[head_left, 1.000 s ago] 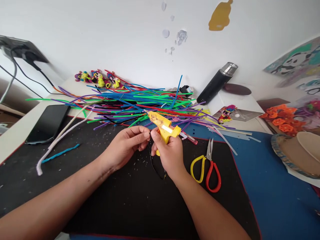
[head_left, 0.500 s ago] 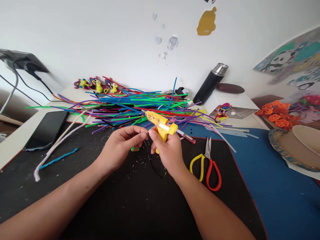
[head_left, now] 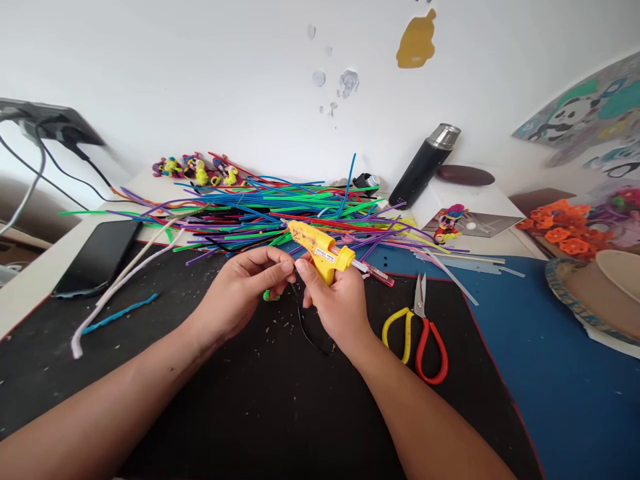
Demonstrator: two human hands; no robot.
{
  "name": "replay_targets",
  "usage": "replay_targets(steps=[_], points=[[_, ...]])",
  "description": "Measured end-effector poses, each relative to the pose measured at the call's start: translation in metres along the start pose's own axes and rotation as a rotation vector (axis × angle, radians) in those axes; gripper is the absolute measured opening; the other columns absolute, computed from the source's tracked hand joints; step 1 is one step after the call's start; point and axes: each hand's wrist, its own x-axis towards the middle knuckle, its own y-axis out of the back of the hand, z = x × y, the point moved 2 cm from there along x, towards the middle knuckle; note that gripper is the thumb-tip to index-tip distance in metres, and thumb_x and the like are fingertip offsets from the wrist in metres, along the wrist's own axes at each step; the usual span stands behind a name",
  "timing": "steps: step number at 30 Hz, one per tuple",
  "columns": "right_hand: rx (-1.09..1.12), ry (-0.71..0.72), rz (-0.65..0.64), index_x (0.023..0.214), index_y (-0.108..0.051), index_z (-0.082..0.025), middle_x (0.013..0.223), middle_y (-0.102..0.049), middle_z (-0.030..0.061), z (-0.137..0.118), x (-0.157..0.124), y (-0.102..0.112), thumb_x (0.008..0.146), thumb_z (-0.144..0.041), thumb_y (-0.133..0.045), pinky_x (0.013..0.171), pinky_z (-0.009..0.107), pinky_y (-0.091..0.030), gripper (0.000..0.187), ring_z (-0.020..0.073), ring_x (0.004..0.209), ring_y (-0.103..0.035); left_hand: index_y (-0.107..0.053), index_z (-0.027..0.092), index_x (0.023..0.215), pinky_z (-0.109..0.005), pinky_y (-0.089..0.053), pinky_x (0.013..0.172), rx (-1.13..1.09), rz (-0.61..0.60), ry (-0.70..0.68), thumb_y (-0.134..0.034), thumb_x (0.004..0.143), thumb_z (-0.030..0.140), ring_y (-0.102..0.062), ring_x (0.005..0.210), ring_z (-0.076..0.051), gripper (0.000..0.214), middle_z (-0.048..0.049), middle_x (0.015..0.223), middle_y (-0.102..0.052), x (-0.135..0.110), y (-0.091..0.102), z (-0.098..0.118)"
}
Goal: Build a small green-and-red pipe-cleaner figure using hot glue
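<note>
My right hand [head_left: 340, 300] is wrapped round a yellow hot glue gun [head_left: 311, 241], whose nozzle points to the left and away from me. A clear glue stick [head_left: 358, 264] pokes out of its back end, and a thin black cord [head_left: 306, 327] hangs below onto the mat. Thumb and forefinger of my left hand [head_left: 250, 283] are pinched together, touching or almost touching my right thumb. What they hold is too small to make out. Just beyond my left fingers lies a small green piece [head_left: 271, 295], partly hidden.
A heap of coloured pipe cleaners [head_left: 280, 207] spreads along the wall. Scissors [head_left: 419, 327] lie at the right of the black mat [head_left: 280, 413]. At the left are a phone [head_left: 97, 259] and a twisted blue pipe cleaner [head_left: 120, 313]. A black flask [head_left: 423, 167] leans at the back.
The glue gun has turned slightly, so its label and glue stick show more. Both hands keep their grip. The whole view has shifted a little.
</note>
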Motion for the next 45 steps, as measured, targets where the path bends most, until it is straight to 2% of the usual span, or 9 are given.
replay_targets(steps=[11,20,35,45], points=[[0.040,-0.016,-0.025,0.093,-0.074,-0.019,0.064,-0.068,-0.0026,-0.003,-0.004,-0.005,0.090,-0.057,-0.083,0.046,0.024,-0.049,0.039,0.0112,0.045,-0.058,-0.081,0.018,0.080,-0.021,-0.044,0.054,-0.160,0.032,0.088,-0.110,0.066,0.046,-0.055,0.058,-0.010,0.043,0.0002,0.069,-0.068,0.000,-0.001,-0.003],[-0.009,0.012,-0.041,0.090,-0.075,-0.019,0.057,-0.064,-0.0020,0.002,-0.005,-0.006,0.094,-0.058,-0.080,0.047,0.023,-0.047,0.040,0.0125,0.045,-0.060,-0.079,0.017,0.079,-0.019,-0.040,0.052,-0.243,0.025,0.094,-0.110,0.068,0.043,-0.052,0.055,-0.009,0.042,0.0013,0.064,-0.064,-0.002,-0.003,-0.005],[0.043,-0.009,-0.049,0.092,-0.073,-0.020,0.053,-0.060,-0.0050,-0.007,-0.004,-0.005,0.092,-0.062,-0.080,0.047,0.024,-0.048,0.043,0.0126,0.043,-0.057,-0.079,0.016,0.080,-0.022,-0.040,0.055,-0.169,0.001,0.105,-0.107,0.071,0.046,-0.051,0.059,-0.010,0.042,-0.0001,0.070,-0.064,-0.002,-0.003,-0.007],[0.021,-0.013,-0.025,0.094,-0.072,-0.020,0.050,-0.058,-0.0053,-0.009,-0.005,-0.002,0.093,-0.072,-0.077,0.049,0.025,-0.048,0.052,0.0136,0.045,-0.057,-0.080,0.018,0.080,-0.025,-0.041,0.058,0.011,0.078,-0.032,-0.103,0.074,0.054,-0.050,0.060,-0.012,0.044,0.0006,0.068,-0.063,-0.003,0.000,-0.004]])
